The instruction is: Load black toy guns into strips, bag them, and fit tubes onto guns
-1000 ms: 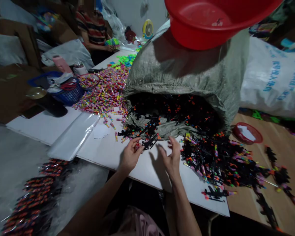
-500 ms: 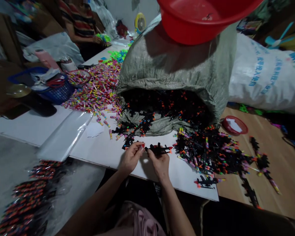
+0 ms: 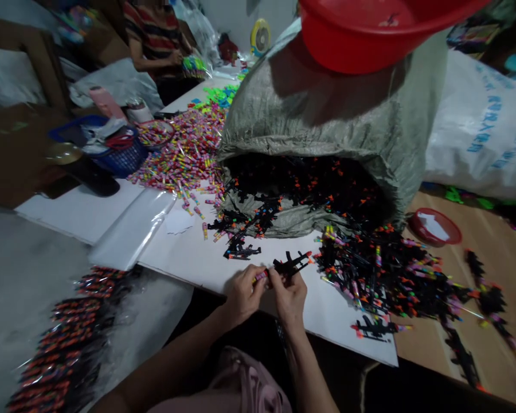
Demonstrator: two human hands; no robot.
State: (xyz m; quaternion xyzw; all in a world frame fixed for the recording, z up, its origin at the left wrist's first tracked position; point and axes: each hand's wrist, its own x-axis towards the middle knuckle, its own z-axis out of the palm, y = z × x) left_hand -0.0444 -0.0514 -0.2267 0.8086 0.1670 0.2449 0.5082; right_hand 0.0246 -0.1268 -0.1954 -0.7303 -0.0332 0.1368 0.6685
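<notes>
In my right hand (image 3: 290,297) is a black toy gun (image 3: 291,264) with an orange-red tip, gripped between thumb and fingers. My left hand (image 3: 243,293) pinches a small pink-and-yellow tube (image 3: 260,276) close to the gun's rear end; whether the two touch is hard to tell. Just beyond my hands, a few black toy guns (image 3: 242,250) lie on the white table (image 3: 184,263). To the right spreads a heap of black toy guns (image 3: 370,269) with several colourful tubes among them. A single toy gun (image 3: 376,327) with a tube at its end rests near the table's front edge.
A grey woven sack (image 3: 327,115) gapes open, full of black toy guns, beneath a red basin (image 3: 356,51). Colourful tubes (image 3: 184,143) are piled beside a blue basket (image 3: 122,155). Clear plastic bags (image 3: 131,232) overhang the front edge. A co-worker (image 3: 159,40) sits at far left.
The camera view has swung a little left. My hands have come nearer to me, the gun's front now points more upward, and the pink-and-yellow tube shows in my left fingers.
</notes>
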